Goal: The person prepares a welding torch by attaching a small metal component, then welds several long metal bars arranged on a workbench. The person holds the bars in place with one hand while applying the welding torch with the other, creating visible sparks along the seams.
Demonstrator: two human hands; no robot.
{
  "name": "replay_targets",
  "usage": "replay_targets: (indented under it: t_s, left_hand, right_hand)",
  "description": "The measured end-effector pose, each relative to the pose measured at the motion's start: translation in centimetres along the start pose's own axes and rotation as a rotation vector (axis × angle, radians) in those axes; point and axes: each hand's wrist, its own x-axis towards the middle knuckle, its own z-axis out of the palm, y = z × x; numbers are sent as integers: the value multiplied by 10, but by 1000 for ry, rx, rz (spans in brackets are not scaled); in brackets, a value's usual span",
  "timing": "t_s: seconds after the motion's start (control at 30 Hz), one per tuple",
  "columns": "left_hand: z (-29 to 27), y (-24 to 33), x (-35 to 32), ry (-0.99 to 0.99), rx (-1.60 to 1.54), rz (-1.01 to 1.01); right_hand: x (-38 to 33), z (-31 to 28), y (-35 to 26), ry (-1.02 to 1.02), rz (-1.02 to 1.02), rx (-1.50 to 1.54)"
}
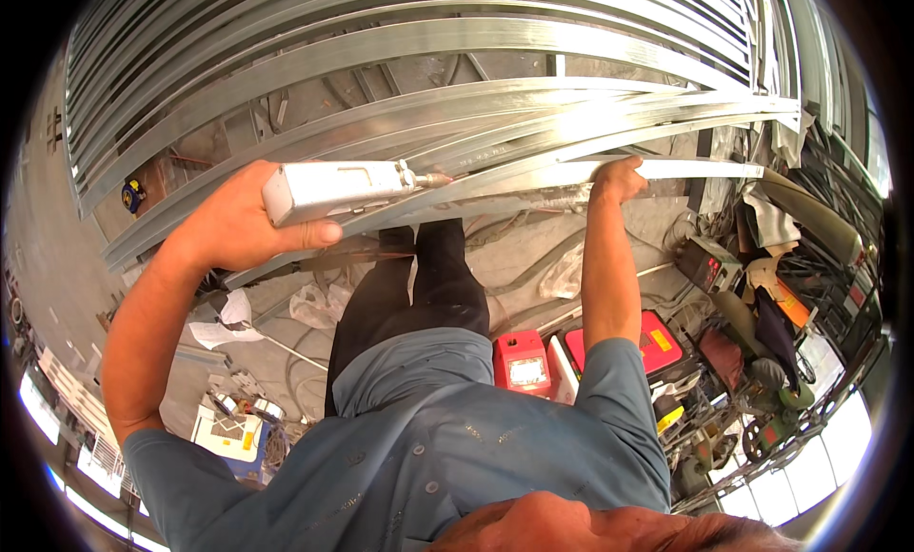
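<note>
In the upper middle of the frame, the left hand (243, 223) is clenched around a white box-shaped handheld tool with a metal nozzle (338, 190). The nozzle tip points right and rests against the long shiny galvanised steel channel (495, 185) that crosses the frame. To the right of centre, the right hand (617, 179) grasps the same channel with its fingers curled over the upper edge, steadying it. Many more bright steel strips (381, 47) fan across the top. Lower down, red cases (522, 361) sit on the cluttered floor. To do this well, the nozzle probably needs to stay square and firmly pressed on the overlap, while the right hand holds the channel from shifting or springing.
</note>
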Motion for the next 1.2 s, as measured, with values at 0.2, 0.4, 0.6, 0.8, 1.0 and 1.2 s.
replay_targets:
  t_s: [0.2, 0.4, 0.6, 0.8, 1.0, 1.2]
  left_hand:
    - [0, 11, -1, -4, 49, 20]
    - [5, 23, -2, -17, 99, 112]
    - [14, 35, -23, 80, 279, 222]
    - [19, 33, -81, 395, 145, 297]
    - [82, -24, -127, 604, -31, 117]
    - [141, -79, -149, 761, 111, 127]
  right_hand:
    - [9, 5, 7, 21, -11, -27]
    - [5, 4, 7, 26, -60, 48]
    - [-7, -5, -3, 5, -2, 57]
    - [-1, 0, 1, 16, -20, 3]
    - [5, 7, 5, 36, -21, -27]
    - [-3, -3, -1, 1, 3, 79]
